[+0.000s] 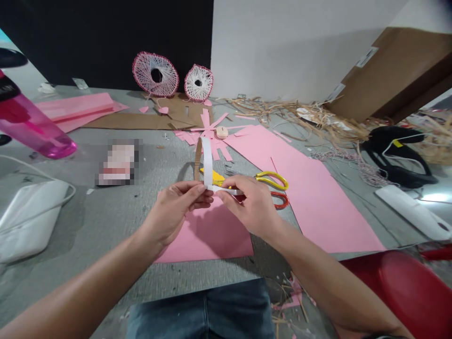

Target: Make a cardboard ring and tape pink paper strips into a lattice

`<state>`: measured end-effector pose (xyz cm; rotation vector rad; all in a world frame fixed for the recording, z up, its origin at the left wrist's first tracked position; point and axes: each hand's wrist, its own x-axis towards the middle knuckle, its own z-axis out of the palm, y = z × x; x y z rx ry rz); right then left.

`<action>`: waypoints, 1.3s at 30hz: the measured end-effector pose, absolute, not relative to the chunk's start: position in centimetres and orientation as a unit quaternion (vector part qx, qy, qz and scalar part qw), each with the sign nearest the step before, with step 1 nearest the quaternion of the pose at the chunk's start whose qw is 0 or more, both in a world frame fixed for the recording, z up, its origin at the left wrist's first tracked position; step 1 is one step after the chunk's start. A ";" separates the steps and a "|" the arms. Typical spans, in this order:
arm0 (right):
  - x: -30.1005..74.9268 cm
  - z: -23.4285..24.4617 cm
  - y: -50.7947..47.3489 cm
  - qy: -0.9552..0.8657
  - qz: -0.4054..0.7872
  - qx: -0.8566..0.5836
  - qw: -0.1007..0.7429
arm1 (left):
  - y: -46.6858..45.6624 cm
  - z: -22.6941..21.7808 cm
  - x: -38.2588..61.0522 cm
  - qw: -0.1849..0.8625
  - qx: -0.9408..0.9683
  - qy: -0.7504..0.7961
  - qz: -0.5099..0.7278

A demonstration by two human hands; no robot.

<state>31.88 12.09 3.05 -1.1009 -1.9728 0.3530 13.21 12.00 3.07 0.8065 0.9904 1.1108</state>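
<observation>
A narrow cardboard strip (207,162), white on one face and brown on the other, stands up in a curved loop between my hands. My left hand (181,200) pinches its lower end between thumb and fingers. Fingers closed, my right hand (252,202) grips the flat white part running to the right. Beneath both hands lies a pink sheet (215,235). Behind my right hand are yellow-handled scissors (277,179) and a red handle loop (281,201); their blades are hidden. A small yellow piece (213,176) shows just behind the strip.
A larger pink sheet (328,207) spreads to the right. Cut pink strips (222,150) lie ahead, before two string-wound rings (155,75). A phone (118,162), white power bank (31,221) and pink bottle (45,122) are on the left. A red stool (399,287) stands at lower right.
</observation>
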 end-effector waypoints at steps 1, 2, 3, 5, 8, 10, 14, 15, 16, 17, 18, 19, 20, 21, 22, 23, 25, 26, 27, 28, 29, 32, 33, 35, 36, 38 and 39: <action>31.9 3.1 12.1 -0.783 0.145 -0.442 0.414 | 12.0 3.0 13.2 0.652 0.355 0.443 0.502; 32.0 3.2 12.1 -0.780 0.149 -0.442 0.417 | 12.0 3.0 13.2 0.643 0.351 0.447 0.513; 32.1 3.3 12.1 -0.778 0.153 -0.441 0.421 | 12.1 2.9 13.1 0.637 0.345 0.449 0.524; 32.3 3.5 12.2 -0.776 0.161 -0.438 0.424 | 12.1 2.8 13.1 0.632 0.330 0.448 0.540; 32.5 3.6 12.4 -0.771 0.187 -0.442 0.418 | 12.3 2.7 12.9 0.632 0.318 0.446 0.549; 32.6 3.5 12.6 -0.762 0.213 -0.451 0.414 | 12.3 2.8 12.9 0.629 0.317 0.450 0.549; 32.6 3.2 12.9 -0.718 0.322 -0.454 0.419 | 12.4 2.9 13.0 0.625 0.318 0.458 0.547; 32.6 3.1 12.9 -0.702 0.355 -0.450 0.422 | 12.3 2.9 13.0 0.624 0.317 0.461 0.545; 32.6 3.1 13.0 -0.690 0.379 -0.446 0.425 | 12.3 2.8 13.1 0.625 0.317 0.463 0.542; 32.5 3.2 13.0 -0.684 0.389 -0.446 0.425 | 12.2 2.8 13.2 0.626 0.317 0.467 0.538; 32.5 3.2 13.0 -0.685 0.387 -0.449 0.423 | 12.1 2.8 13.2 0.627 0.318 0.469 0.534; 32.5 3.3 13.0 -0.690 0.376 -0.453 0.420 | 12.0 2.8 13.3 0.629 0.318 0.468 0.533; 32.4 3.4 12.9 -0.696 0.364 -0.455 0.419 | 11.9 2.7 13.3 0.631 0.320 0.465 0.532; 32.3 3.5 12.8 -0.702 0.354 -0.456 0.417 | 11.9 2.7 13.4 0.633 0.323 0.461 0.531; 32.2 3.7 12.7 -0.706 0.351 -0.455 0.414 | 11.8 2.6 13.4 0.636 0.327 0.456 0.529; 32.0 3.7 12.6 -0.708 0.351 -0.453 0.412 | 11.8 2.6 13.5 0.641 0.333 0.450 0.525; 31.8 3.8 12.5 -0.709 0.358 -0.447 0.411 | 11.7 2.5 13.5 0.651 0.342 0.442 0.515; 31.6 3.8 12.5 -0.709 0.362 -0.445 0.411 | 11.7 2.5 13.6 0.654 0.346 0.439 0.510; 31.6 3.8 12.5 -0.709 0.364 -0.443 0.410 | 11.7 2.4 13.6 0.656 0.349 0.437 0.506; 31.5 3.7 12.5 -0.710 0.365 -0.441 0.410 | 11.8 2.4 13.6 0.658 0.353 0.436 0.503; 31.4 3.7 12.5 -0.710 0.365 -0.443 0.408 | 11.8 2.4 13.6 0.658 0.357 0.435 0.501; 31.3 3.6 12.6 -0.712 0.358 -0.454 0.399 | 11.8 2.5 13.7 0.660 0.367 0.432 0.493; 31.2 3.7 12.6 -0.712 0.356 -0.456 0.398 | 11.8 2.5 13.7 0.660 0.370 0.431 0.492; 31.1 3.7 12.6 -0.712 0.354 -0.456 0.399 | 11.7 2.6 13.7 0.657 0.377 0.432 0.489; 31.1 3.8 12.6 -0.713 0.355 -0.454 0.400 | 11.7 2.7 13.7 0.656 0.379 0.433 0.489; 31.1 3.9 12.6 -0.711 0.362 -0.450 0.401 | 11.6 2.8 13.6 0.654 0.383 0.436 0.485; 31.1 3.9 12.6 -0.710 0.369 -0.447 0.400 | 11.6 2.8 13.6 0.656 0.383 0.435 0.483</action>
